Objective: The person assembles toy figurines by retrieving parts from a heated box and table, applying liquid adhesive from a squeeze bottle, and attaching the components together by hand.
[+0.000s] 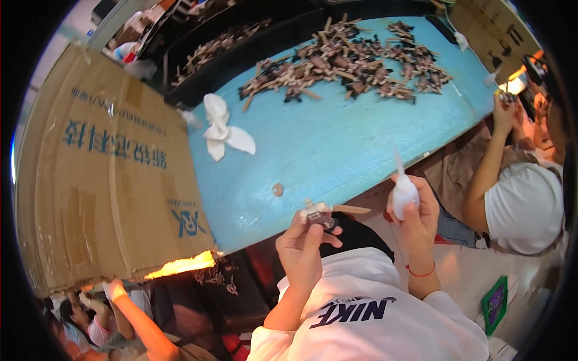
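Just past the near edge of the light-blue work surface (253,174), my left hand (300,256) is closed round a small grey-and-cream figurine-like piece (319,216), with a flat wooden stick (352,209) sticking out to the right. My right hand (419,225) grips a white squeeze bottle (406,197) whose thin nozzle points up and away. Bottle and piece are apart. Beyond my hands, a small brownish round bit (277,190) lies on the surface. Many similar pieces with wooden sticks form a pile (340,63) at the far side.
Crumpled white tissue (221,131) lies left of centre. A big cardboard box (114,162) borders the left side; another carton (494,33) stands far right. Behind the surface is a black tray (180,93) with more pieces. A co-worker (518,192) sits at right; another person's arm (141,325) shows lower left.
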Motion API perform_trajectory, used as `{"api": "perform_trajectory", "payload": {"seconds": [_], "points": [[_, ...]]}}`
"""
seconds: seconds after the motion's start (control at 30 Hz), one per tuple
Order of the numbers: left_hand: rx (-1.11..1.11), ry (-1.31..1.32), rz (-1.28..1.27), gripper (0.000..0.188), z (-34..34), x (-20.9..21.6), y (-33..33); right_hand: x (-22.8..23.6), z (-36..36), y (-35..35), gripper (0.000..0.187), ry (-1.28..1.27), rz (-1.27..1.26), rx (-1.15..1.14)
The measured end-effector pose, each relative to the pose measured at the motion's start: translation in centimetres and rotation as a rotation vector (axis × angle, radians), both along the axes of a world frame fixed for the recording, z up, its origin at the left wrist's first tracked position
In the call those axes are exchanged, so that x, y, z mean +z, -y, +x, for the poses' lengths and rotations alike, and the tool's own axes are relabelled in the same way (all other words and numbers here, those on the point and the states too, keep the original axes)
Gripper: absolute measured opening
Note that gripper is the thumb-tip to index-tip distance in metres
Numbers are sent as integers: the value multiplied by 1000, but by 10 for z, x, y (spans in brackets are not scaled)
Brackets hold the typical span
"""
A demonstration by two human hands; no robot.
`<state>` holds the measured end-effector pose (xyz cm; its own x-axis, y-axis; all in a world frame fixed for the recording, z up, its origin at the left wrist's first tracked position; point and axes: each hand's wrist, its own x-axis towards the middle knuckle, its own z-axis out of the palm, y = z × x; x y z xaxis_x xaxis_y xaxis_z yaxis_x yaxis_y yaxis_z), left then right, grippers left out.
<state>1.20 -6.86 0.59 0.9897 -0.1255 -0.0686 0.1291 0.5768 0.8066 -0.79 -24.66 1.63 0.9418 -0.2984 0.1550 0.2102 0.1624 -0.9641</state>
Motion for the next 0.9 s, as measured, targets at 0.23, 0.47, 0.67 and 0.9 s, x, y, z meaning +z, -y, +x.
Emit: {"api": "perform_trajectory", "payload": {"seconds": [0.23,0.47,0.67,0.9], "points": [[-95,-52,-106,34,-3,0,-22,15,-7,-28,49,-24,51,46],[-171,-157,-277,36,-3,5,-30,17,-9,-29,37,-56,165,162],[-182,-158,-360,32,-3,5,-31,15,-9,-29,40,-73,297,124],[-165,-149,-329,31,-4,6,-30,20,-8,-33,39,-8,365,98]]}}
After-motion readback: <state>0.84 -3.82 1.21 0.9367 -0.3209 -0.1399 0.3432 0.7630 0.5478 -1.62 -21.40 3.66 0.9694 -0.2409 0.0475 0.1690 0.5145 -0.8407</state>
